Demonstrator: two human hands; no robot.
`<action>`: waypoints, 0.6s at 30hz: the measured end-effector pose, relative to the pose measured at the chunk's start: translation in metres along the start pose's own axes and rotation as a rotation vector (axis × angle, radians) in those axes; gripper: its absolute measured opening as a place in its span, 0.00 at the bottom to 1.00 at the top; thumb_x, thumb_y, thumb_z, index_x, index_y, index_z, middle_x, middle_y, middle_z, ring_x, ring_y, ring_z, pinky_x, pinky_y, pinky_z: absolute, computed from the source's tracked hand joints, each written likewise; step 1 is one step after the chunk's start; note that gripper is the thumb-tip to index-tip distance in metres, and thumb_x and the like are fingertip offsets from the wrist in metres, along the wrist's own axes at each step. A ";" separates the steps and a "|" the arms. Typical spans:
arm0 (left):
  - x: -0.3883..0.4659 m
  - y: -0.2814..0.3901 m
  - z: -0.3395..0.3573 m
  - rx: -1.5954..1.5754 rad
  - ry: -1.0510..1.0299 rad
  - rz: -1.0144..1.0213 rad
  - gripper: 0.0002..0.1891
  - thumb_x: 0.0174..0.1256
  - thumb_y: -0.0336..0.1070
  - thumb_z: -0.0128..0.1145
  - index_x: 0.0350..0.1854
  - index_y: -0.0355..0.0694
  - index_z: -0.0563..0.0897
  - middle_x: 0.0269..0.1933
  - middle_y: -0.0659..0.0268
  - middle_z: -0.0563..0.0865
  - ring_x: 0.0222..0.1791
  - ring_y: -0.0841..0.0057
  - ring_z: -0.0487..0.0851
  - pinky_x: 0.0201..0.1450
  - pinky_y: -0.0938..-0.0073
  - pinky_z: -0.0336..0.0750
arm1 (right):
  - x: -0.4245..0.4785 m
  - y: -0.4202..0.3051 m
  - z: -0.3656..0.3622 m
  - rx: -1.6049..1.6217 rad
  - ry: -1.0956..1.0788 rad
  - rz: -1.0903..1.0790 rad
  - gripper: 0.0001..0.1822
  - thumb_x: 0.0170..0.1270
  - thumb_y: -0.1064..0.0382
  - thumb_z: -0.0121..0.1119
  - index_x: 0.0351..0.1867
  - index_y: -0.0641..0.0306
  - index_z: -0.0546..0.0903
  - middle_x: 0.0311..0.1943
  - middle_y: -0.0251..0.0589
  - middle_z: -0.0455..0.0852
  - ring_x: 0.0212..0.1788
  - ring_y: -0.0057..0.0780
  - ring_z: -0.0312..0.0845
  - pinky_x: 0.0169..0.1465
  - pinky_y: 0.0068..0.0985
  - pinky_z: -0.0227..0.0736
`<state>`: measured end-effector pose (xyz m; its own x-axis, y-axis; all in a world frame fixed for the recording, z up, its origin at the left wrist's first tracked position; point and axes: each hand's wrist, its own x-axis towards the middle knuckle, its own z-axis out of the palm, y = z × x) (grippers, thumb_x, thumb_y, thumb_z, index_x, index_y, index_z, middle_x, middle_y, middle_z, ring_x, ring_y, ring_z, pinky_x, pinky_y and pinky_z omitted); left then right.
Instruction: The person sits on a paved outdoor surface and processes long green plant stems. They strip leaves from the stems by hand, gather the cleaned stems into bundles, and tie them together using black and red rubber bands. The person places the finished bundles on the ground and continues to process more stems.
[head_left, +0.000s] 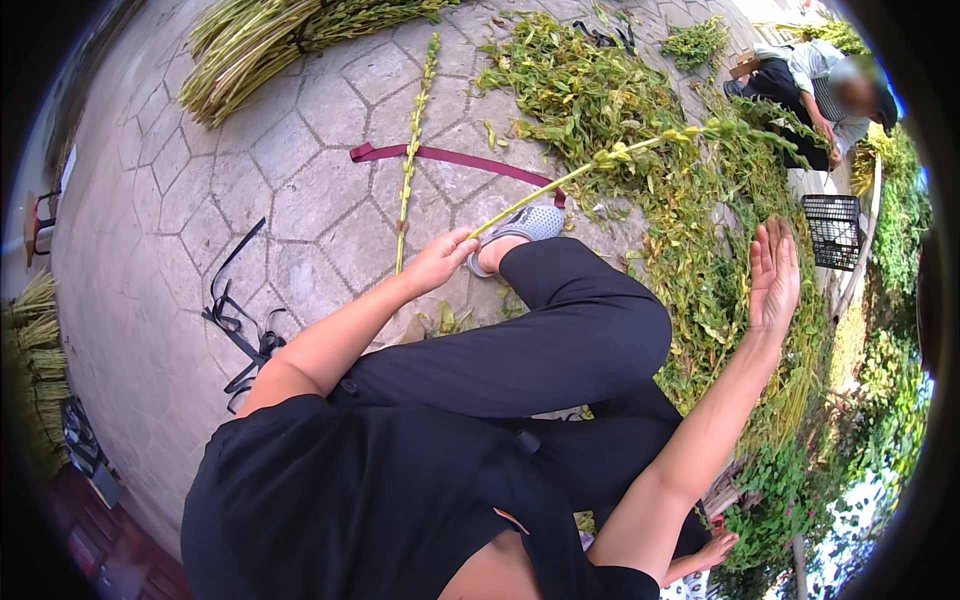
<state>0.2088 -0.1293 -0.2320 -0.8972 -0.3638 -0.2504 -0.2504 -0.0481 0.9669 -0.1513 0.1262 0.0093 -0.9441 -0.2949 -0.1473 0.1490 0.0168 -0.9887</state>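
Note:
My left hand (444, 261) is closed on the lower end of a green plant stalk with seed pods (581, 169), which slants up to the right across the ground. My right hand (774, 281) is raised and empty, palm showing and fingers extended, over the leafy heap. Beyond my left hand, a second podded stalk (411, 161) lies on the paving across a dark red strap (480, 163). A large pile of cut leafy plants (600, 97) spreads from the upper middle down the right side.
A bundle of stalks (247, 56) lies upper left; black straps (244, 330) lie left of my arm. A seated person (825, 97) handles plants near a black plastic crate (831, 229). Another person's hand (716, 551) shows lower right. More bundles (41, 367) stand far left.

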 end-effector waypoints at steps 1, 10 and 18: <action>-0.001 -0.009 -0.003 -0.019 0.058 -0.052 0.11 0.77 0.42 0.47 0.39 0.41 0.76 0.26 0.78 0.68 0.28 0.88 0.65 0.33 0.83 0.63 | -0.004 0.003 0.003 -0.022 -0.038 0.032 0.27 0.72 0.58 0.56 0.68 0.68 0.67 0.62 0.46 0.76 0.54 0.28 0.80 0.56 0.21 0.76; -0.018 -0.124 -0.055 0.193 0.564 -0.289 0.13 0.76 0.43 0.47 0.37 0.39 0.76 0.23 0.68 0.74 0.25 0.79 0.71 0.30 0.72 0.69 | -0.015 0.029 -0.013 -0.233 -0.163 0.167 0.25 0.74 0.56 0.54 0.67 0.65 0.69 0.55 0.42 0.81 0.49 0.20 0.80 0.52 0.17 0.77; -0.079 -0.186 -0.069 0.021 0.507 -0.694 0.14 0.76 0.44 0.47 0.40 0.38 0.77 0.25 0.67 0.77 0.25 0.76 0.76 0.29 0.70 0.72 | -0.034 0.036 -0.011 -0.296 -0.164 0.195 0.23 0.74 0.58 0.53 0.66 0.66 0.71 0.57 0.43 0.81 0.50 0.20 0.80 0.52 0.18 0.77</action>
<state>0.3512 -0.1560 -0.3885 -0.2687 -0.6307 -0.7280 -0.6935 -0.3978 0.6006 -0.1168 0.1471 -0.0220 -0.8433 -0.4076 -0.3502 0.2069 0.3552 -0.9116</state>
